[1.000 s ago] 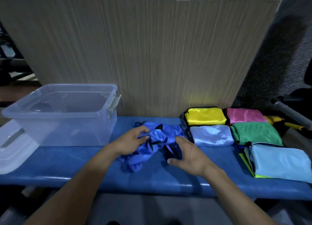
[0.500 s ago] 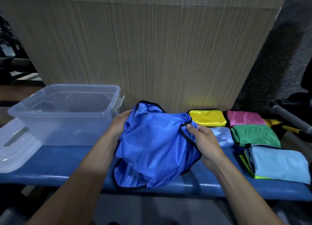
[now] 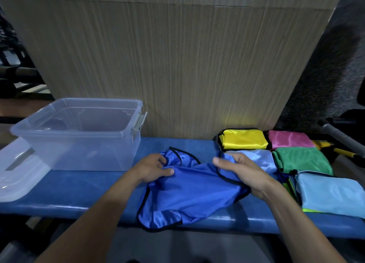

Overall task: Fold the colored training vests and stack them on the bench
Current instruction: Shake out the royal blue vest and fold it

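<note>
A royal-blue vest (image 3: 189,195) with black trim lies spread on the blue bench (image 3: 79,193), its lower hem hanging over the front edge. My left hand (image 3: 152,169) pinches its upper left part; my right hand (image 3: 241,171) grips its upper right edge. Folded vests lie to the right: yellow (image 3: 244,138), pink (image 3: 289,139), green (image 3: 302,160), pale blue (image 3: 258,157), and a light-blue one (image 3: 331,193) on top of a lime-green one.
An empty clear plastic bin (image 3: 77,132) stands on the bench's left part, with its lid (image 3: 17,170) lying further left. A wood-grain panel (image 3: 177,65) rises right behind the bench. Grey and yellow bars (image 3: 341,138) stick out at the far right.
The blue vest went from a crumpled heap to being lifted up between both hands, and now it is lowered and spread flatter on the bench, both hands still holding its upper edge.
</note>
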Motion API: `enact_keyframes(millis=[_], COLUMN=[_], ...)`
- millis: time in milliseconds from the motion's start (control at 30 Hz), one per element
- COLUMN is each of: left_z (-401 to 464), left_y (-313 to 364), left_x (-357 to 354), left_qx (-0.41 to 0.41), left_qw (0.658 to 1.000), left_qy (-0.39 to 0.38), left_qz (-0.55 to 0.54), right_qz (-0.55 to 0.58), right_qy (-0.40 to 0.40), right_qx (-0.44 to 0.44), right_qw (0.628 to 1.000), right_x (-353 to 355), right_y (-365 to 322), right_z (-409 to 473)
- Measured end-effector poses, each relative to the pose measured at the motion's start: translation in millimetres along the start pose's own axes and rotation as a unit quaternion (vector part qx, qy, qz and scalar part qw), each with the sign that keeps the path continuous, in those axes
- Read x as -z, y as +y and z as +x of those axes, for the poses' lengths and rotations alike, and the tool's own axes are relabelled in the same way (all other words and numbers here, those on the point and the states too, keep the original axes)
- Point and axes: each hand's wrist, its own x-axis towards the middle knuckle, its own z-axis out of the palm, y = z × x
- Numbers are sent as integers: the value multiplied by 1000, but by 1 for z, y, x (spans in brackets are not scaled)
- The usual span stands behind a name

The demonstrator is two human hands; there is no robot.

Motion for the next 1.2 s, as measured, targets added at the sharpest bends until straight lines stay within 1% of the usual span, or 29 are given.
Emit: enact_keyframes(millis=[33, 67, 100, 133, 167, 200, 233, 267, 300, 367, 400, 433, 467, 500, 533, 567, 600, 667, 733, 800, 867, 933, 1000, 1033, 1067, 1100, 1133, 1167, 1200], left_z=[2, 3, 2, 4, 5, 5, 3, 0, -5, -18, -24, -30, -33, -36, -36, -37, -37, -37, -38, -40, -40, -37, -34, -32, -30, -27, -23, -18, -13], left_y=[-3, -4, -4, -4, -2, 1, 8, 15, 23, 38, 42, 45, 46, 46, 44, 43, 40, 33, 29, 29, 31, 35, 42, 43, 44, 42, 36, 27, 18], left_x=[0, -1, 0, 1, 1, 3, 5, 8, 10, 15, 17, 18, 18, 18, 18, 19, 21, 23, 26, 27, 25, 23, 24, 25, 26, 24, 21, 17, 13], left_qx=[-7, -15, -20, -25, -33, -40, -51, -67, -84, -121, -142, -164, -181, -191, -195, -194, -192, -172, -151, -133, -118, -109, -99, -87, -72, -54, -38, -32, -30], left_qw=[1000, 1000, 999, 998, 997, 994, 989, 979, 963, 931, 916, 901, 890, 883, 883, 885, 888, 893, 897, 908, 917, 900, 861, 841, 831, 845, 883, 924, 954], left_qy=[-3, -1, 9, 29, 62, 100, 137, 156, 154, 88, 39, -10, -40, -60, -69, -72, -78, -92, -102, -87, -27, 33, 56, 65, 80, 102, 132, 148, 160], left_qz=[8, 22, 37, 43, 44, 23, -30, -115, -204, -333, -373, -401, -417, -425, -422, -417, -411, -405, -404, -388, -381, -420, -495, -531, -546, -522, -449, -352, -253], right_qz=[-89, -196, -311, -414, -485, -529, -549, -561, -559, -526, -499, -456, -401, -341, -293, -272, -272, -298, -351, -425, -450, -422, -386, -387, -403, -424, -442, -456, -467], right_qy=[-20, -32, -27, -11, -1, 7, 12, 24, 44, 109, 140, 156, 152, 122, 78, 29, -12, -64, -75, -44, 36, 139, 211, 221, 206, 163, 101, 34, -25], right_qx=[-13, -34, -59, -77, -92, -106, -117, -117, -101, -35, 5, 32, 44, 35, 17, 0, -11, -25, -13, 24, 91, 191, 275, 301, 316, 314, 291, 248, 198], right_qw=[996, 979, 948, 907, 869, 842, 827, 819, 822, 843, 855, 876, 902, 932, 953, 962, 962, 952, 933, 904, 888, 875, 855, 843, 834, 834, 842, 854, 861], right_x=[5, 10, 14, 19, 20, 21, 18, 15, 12, 2, -4, -10, -16, -22, -25, -26, -24, -18, -13, -8, -5, -5, -3, -3, -2, 0, 1, 2, 1], right_y=[3, 8, 12, 16, 17, 20, 19, 19, 19, 21, 19, 17, 15, 13, 15, 19, 24, 31, 31, 30, 29, 27, 19, 16, 15, 16, 20, 24, 28], right_z=[-1, -1, 0, 2, 1, 2, 2, 4, 5, 11, 13, 16, 17, 18, 20, 22, 23, 24, 23, 25, 25, 23, 20, 18, 18, 18, 19, 19, 18])
